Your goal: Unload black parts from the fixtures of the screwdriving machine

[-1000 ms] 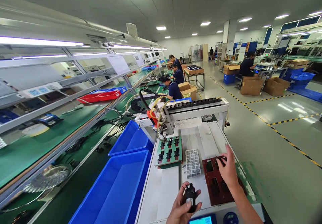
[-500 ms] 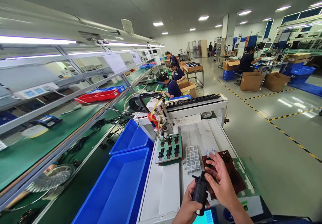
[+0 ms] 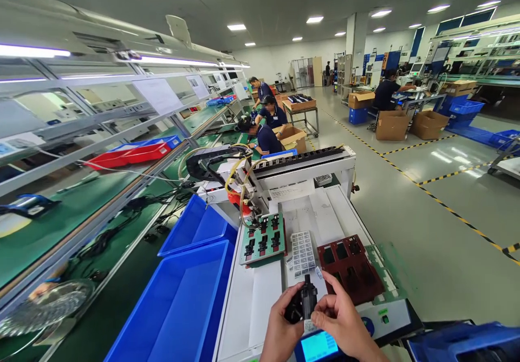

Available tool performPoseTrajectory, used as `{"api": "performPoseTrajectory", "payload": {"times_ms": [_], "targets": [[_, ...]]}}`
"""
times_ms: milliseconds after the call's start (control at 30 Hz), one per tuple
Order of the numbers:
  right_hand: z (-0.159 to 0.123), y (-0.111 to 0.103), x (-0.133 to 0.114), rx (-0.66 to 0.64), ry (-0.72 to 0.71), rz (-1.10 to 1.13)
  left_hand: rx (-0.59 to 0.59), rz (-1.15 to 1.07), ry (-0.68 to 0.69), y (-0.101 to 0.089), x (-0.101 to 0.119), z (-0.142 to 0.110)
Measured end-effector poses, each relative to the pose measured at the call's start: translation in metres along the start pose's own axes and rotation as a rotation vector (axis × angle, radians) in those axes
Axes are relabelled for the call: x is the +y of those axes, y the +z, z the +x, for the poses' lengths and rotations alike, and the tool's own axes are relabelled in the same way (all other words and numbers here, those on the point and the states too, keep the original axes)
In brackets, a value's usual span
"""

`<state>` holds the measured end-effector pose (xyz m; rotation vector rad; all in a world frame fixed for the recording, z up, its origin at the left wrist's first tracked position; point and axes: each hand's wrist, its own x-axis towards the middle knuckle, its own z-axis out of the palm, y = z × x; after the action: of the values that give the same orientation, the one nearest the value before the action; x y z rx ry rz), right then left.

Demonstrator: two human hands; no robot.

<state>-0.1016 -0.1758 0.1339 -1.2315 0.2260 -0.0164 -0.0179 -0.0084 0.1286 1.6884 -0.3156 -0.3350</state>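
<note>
A black cylindrical part [image 3: 309, 296], which looks like a small pump or motor, is upright between my hands. My left hand [image 3: 280, 321] is closed around its left side. On the lower part of its body is a small white label [image 3: 310, 326], with the thumb of my right hand [image 3: 341, 318] at its edge and that hand's fingers bent against the part. Another white label [image 3: 318, 271] sticks to my raised right index fingertip. Just beyond lies a sheet of labels [image 3: 303, 253]. To its right is a brown fixture plate [image 3: 362, 267] with cut-outs.
A green fixture [image 3: 262, 243] holding several black parts sits under the machine's dispensing head [image 3: 244, 199]. Blue bins [image 3: 174, 302] stand to the left. A lit screen [image 3: 319, 346] is below my hands. Co-workers [image 3: 266, 134] sit along the bench ahead.
My right hand has moved down and left onto the black part. One of the two labels on its fingertips is now on the part. The part has turned more upright.
</note>
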Motion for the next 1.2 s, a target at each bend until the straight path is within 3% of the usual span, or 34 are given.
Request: {"api": "performPoseTrajectory", "payload": {"times_ms": [267,633,1200], "targets": [[0.007,-0.009,-0.005,0.002,0.026,-0.076,-0.014,0.085,-0.025,-0.007,0.002,-0.005],[0.01,-0.014,-0.009,-0.024,0.037,-0.067,0.016,0.102,0.018,0.001,0.021,-0.004],[0.013,-0.013,-0.017,0.01,0.021,-0.146,0.038,0.137,0.043,-0.001,0.008,-0.004]]}}
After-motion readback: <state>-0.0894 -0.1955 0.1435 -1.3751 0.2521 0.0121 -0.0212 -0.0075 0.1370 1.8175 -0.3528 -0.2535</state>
